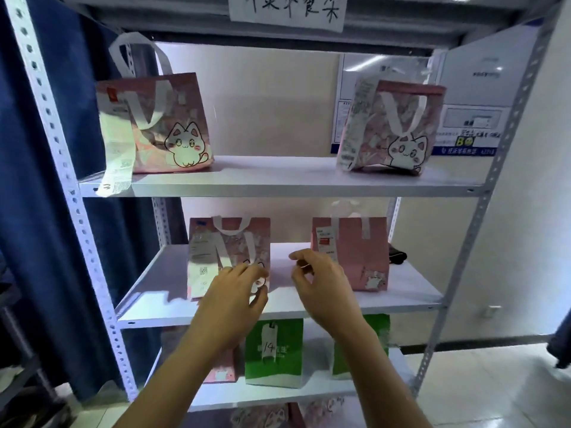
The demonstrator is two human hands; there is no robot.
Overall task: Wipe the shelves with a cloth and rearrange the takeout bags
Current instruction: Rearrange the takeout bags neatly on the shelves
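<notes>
Both hands are up at the middle shelf [148, 282], where two pink bags stand a little apart. The left hand [234, 291] is right in front of the left bag [228, 242], with its fingers bent and loose; it looks like it touches the bag's front, but I cannot tell if it has a real hold. The right hand [321, 279] is in the gap between the two bags, just beside the right bag [361, 251]. Its fingers are curled, with the thumb and first finger close together, and it holds nothing I can see. No hand has a cloth (a dark thing [397, 257] lies at the back behind the right bag, and it may be the cloth, but I cannot be sure). Two more pink bags sit far apart on the shelf above, and green bags [273, 353] stand on the shelf below. So this looks like the bag-moving part, not the wiping part. Next, each hand needs a good grip on a bag so it can slide or lift without tipping.
</notes>
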